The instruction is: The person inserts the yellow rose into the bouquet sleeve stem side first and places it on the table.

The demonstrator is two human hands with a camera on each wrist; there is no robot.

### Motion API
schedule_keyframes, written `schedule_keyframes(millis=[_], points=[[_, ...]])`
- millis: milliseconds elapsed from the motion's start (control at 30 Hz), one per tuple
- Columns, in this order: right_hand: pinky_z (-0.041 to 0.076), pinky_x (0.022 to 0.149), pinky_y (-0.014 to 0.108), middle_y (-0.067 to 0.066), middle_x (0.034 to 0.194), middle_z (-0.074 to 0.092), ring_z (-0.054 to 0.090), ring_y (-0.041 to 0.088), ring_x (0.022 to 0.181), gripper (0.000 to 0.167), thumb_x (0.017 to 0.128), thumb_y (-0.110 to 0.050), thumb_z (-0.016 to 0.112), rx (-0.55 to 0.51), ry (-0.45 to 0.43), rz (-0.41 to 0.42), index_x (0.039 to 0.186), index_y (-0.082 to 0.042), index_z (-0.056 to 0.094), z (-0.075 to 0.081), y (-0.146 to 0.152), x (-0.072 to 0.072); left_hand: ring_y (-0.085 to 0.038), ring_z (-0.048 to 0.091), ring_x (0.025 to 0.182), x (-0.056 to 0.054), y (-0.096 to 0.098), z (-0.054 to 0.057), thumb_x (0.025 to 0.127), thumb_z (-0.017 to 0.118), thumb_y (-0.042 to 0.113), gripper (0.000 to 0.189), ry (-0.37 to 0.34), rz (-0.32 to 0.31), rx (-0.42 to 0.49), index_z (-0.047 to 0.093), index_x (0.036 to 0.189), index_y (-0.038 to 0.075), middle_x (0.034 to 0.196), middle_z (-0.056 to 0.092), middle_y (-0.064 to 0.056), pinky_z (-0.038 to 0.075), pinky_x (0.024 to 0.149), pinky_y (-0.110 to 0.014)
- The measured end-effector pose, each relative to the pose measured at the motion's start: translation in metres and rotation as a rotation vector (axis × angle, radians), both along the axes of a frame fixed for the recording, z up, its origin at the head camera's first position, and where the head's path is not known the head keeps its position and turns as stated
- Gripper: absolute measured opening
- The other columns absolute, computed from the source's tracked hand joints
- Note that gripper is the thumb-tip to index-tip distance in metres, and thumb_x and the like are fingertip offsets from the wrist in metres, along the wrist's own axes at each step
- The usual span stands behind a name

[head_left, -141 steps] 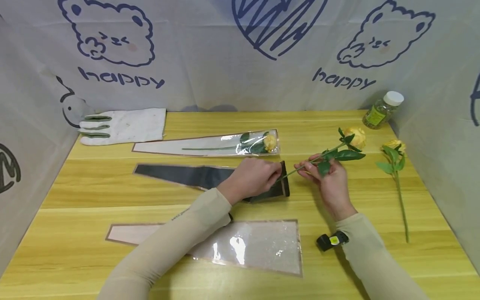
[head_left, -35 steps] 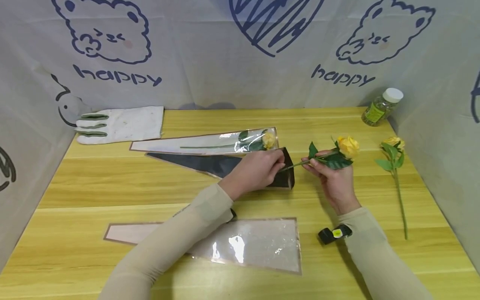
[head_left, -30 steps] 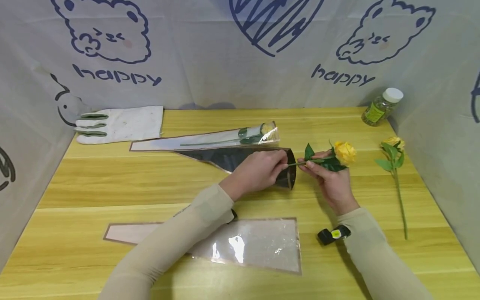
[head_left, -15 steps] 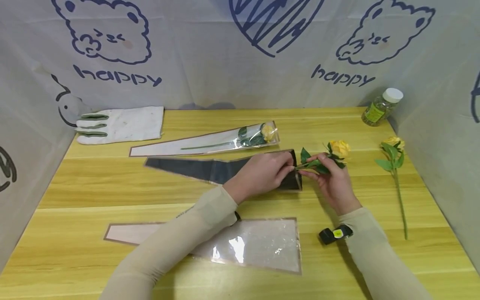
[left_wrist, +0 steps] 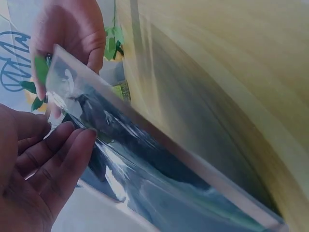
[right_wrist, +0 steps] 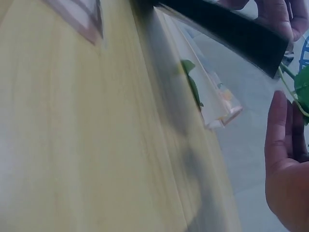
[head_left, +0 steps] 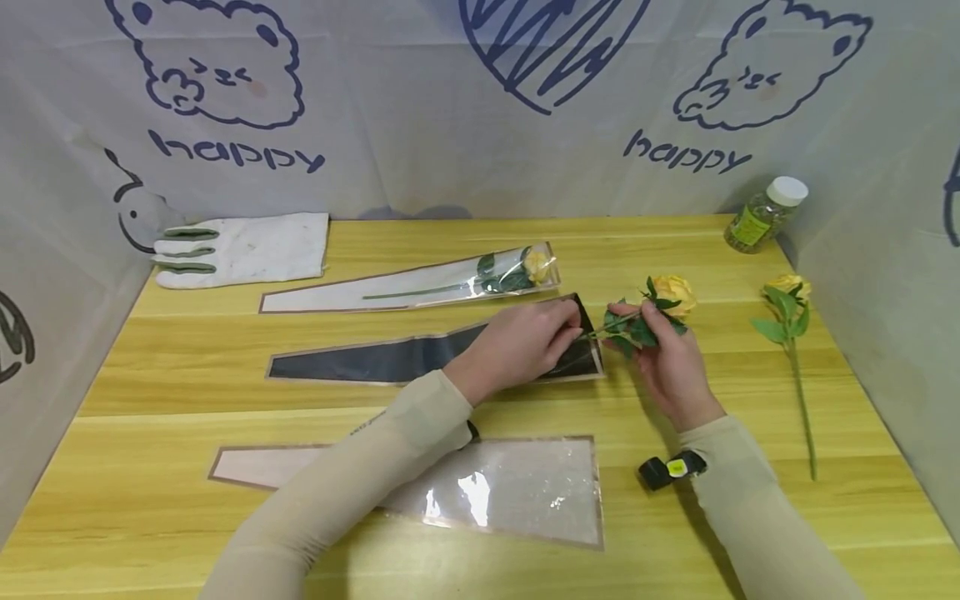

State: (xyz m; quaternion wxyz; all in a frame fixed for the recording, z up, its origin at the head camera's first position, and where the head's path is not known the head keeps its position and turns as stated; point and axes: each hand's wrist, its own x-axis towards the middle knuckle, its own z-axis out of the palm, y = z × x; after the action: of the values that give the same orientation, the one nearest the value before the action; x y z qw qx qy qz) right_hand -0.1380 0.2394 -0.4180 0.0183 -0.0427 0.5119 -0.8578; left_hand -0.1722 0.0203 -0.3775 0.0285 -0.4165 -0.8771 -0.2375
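Note:
My left hand pinches the mouth of a long, tapered black flower sleeve with a clear front and a pale border. In the left wrist view, curled fingers meet the clear film of the sleeve; the exact pinch point is partly hidden. My right hand holds a yellow rose by its stem and leaves, just below the bloom. The rose's stem runs leftward into the sleeve's mouth, where the left hand hides its lower part. In the right wrist view, the sleeve's dark back is raised above the table.
A wrapped yellow rose lies in a white sleeve behind. A flat pinkish sleeve lies in front, partly under the left arm. A loose rose, a lidded jar and a white glove sit around the table.
The held rose has moved left, more of its stem passing into the black sleeve. My left hand and the sleeve's mouth have shifted slightly right. The white sleeve's flower end has moved back a little.

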Motion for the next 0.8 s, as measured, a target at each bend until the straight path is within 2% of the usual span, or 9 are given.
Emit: schedule_keyframes(millis=[167, 333, 433, 600, 733, 800], points=[[0.051, 0.083, 0.023, 0.006, 0.117, 0.067, 0.062, 0.014, 0.103, 0.025, 0.103, -0.012, 0.051, 0.053, -0.011, -0.031, 0.111, -0.003, 0.073, -0.0022, -0.0033, -0.001, -0.006, 0.053, 0.066, 0.0004, 0.0006, 0.0014, 0.102, 0.052, 0.02, 0.014, 0.013, -0.004, 0.031, 0.063, 0.1, 0.011, 0.086, 0.061, 0.003, 0.045, 0.06, -0.022], [0.051, 0.082, 0.024, 0.004, 0.114, 0.068, 0.062, 0.014, 0.102, 0.023, 0.102, -0.014, 0.055, 0.124, -0.041, -0.038, 0.109, -0.006, 0.075, -0.0014, -0.0072, -0.0005, -0.008, 0.051, 0.063, -0.0001, 0.0014, 0.0021, 0.103, 0.052, 0.018, 0.013, 0.032, -0.009, 0.062, 0.061, 0.096, 0.011, 0.081, 0.057, 0.003, 0.043, 0.059, -0.022], [0.051, 0.083, 0.025, 0.004, 0.113, 0.068, 0.062, 0.015, 0.101, 0.024, 0.103, -0.016, 0.054, 0.146, -0.048, -0.036, 0.11, -0.006, 0.075, 0.0002, -0.0078, -0.0005, -0.008, 0.053, 0.066, -0.0012, 0.0017, 0.0018, 0.103, 0.052, 0.018, 0.013, 0.039, -0.004, 0.047, 0.062, 0.098, 0.011, 0.083, 0.058, 0.003, 0.045, 0.06, -0.023], [0.05, 0.082, 0.024, 0.007, 0.112, 0.066, 0.061, 0.015, 0.097, 0.03, 0.105, -0.018, 0.048, 0.082, -0.044, -0.028, 0.115, 0.0, 0.071, 0.0034, -0.007, -0.0003, -0.009, 0.056, 0.08, -0.0051, 0.0015, 0.0018, 0.102, 0.055, 0.021, 0.012, 0.088, 0.011, -0.022, 0.064, 0.1, 0.014, 0.091, 0.06, 0.004, 0.048, 0.069, -0.025], [0.051, 0.081, 0.023, 0.009, 0.115, 0.065, 0.063, 0.015, 0.095, 0.026, 0.104, -0.012, 0.051, -0.013, -0.061, -0.069, 0.114, 0.003, 0.07, 0.004, -0.0073, -0.0009, -0.011, 0.054, 0.086, -0.008, 0.0014, 0.0035, 0.102, 0.056, 0.024, 0.012, 0.115, 0.019, -0.073, 0.062, 0.097, 0.014, 0.094, 0.057, 0.003, 0.048, 0.072, -0.025], [0.052, 0.077, 0.022, 0.008, 0.111, 0.065, 0.063, 0.015, 0.093, 0.025, 0.103, -0.012, 0.052, -0.029, -0.07, -0.107, 0.111, 0.002, 0.071, 0.0042, -0.0078, -0.0015, -0.011, 0.052, 0.087, -0.009, 0.0017, 0.0046, 0.102, 0.054, 0.025, 0.014, 0.113, 0.025, -0.099, 0.061, 0.096, 0.014, 0.094, 0.055, 0.003, 0.047, 0.071, -0.025]])
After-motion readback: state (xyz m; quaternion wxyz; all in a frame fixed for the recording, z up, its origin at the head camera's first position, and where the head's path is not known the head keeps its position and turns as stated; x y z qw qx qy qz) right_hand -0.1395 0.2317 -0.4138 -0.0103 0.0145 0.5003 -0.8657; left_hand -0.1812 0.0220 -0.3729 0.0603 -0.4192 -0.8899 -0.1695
